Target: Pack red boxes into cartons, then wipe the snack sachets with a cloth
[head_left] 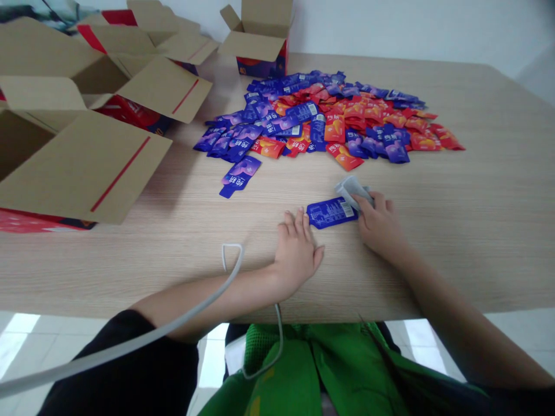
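A blue sachet [330, 212] with a barcode lies flat on the table between my hands. My left hand [298, 245] rests on the tabletop with its fingers stretched out, the fingertips at the sachet's left end. My right hand [379, 225] is closed on a folded greyish-white cloth [352, 189], pressed down at the sachet's right end by the barcode. Another blue-purple sachet [241, 175] lies alone, left of and beyond my left hand. Farther back spreads a heap of blue and red-orange sachets [333, 121].
Open cardboard boxes stand along the left, the nearest box [82, 167] with its flap reaching over the table [489, 231]. One more open box [261, 52] is at the back by the wall. A white cable [173, 326] crosses in front of my left forearm.
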`<action>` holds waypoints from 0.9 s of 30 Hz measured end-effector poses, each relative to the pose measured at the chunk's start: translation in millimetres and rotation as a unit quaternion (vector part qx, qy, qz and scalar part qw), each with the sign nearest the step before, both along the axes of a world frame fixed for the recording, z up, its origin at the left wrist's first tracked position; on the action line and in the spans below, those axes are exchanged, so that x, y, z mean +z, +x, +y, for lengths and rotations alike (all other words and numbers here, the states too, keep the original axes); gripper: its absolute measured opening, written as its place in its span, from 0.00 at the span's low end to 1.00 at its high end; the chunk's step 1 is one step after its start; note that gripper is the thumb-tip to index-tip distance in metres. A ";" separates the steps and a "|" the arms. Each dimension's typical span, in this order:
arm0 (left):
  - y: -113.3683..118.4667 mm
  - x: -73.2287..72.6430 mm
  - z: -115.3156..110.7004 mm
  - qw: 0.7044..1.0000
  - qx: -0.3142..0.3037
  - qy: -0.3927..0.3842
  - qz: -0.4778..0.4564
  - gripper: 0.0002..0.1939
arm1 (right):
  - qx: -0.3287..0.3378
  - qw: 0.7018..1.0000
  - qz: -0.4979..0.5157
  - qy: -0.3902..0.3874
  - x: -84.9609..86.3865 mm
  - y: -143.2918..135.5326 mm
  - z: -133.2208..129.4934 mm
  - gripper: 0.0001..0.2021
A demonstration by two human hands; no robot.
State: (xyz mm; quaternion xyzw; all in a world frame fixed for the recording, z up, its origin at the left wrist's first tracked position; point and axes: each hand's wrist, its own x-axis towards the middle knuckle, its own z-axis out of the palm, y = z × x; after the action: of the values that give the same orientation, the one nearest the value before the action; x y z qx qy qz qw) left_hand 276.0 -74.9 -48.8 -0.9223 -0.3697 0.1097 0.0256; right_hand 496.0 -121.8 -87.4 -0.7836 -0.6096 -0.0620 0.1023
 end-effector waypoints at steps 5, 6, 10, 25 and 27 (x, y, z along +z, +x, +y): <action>-0.5 -1.0 0.0 1.000 -0.004 0.003 -0.002 0.41 | 0.049 0.996 0.072 0.010 8.9 16.9 12.2 0.26; -0.6 -1.3 0.0 1.000 -0.005 0.005 -0.003 0.41 | 0.063 0.993 0.095 0.026 14.1 11.9 17.6 0.26; -1.2 -2.2 0.3 1.000 -0.009 0.016 -0.010 0.41 | 0.123 0.984 0.101 0.079 30.1 -38.6 34.6 0.26; 0.0 -1.0 0.9 1.000 -0.002 -0.011 -0.009 0.41 | -0.008 1.000 -0.022 -0.008 3.4 -9.9 9.9 0.27; -0.7 -1.6 0.7 1.000 -0.003 -0.010 -0.013 0.41 | -0.011 1.000 -0.008 -0.024 5.3 2.0 9.5 0.26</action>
State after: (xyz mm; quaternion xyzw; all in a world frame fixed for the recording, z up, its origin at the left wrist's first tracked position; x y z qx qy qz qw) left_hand 275.3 -74.2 -50.4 -0.9248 -0.3665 0.1013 0.0121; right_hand 498.0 -112.3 -82.1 -0.7921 -0.6029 -0.0551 0.0775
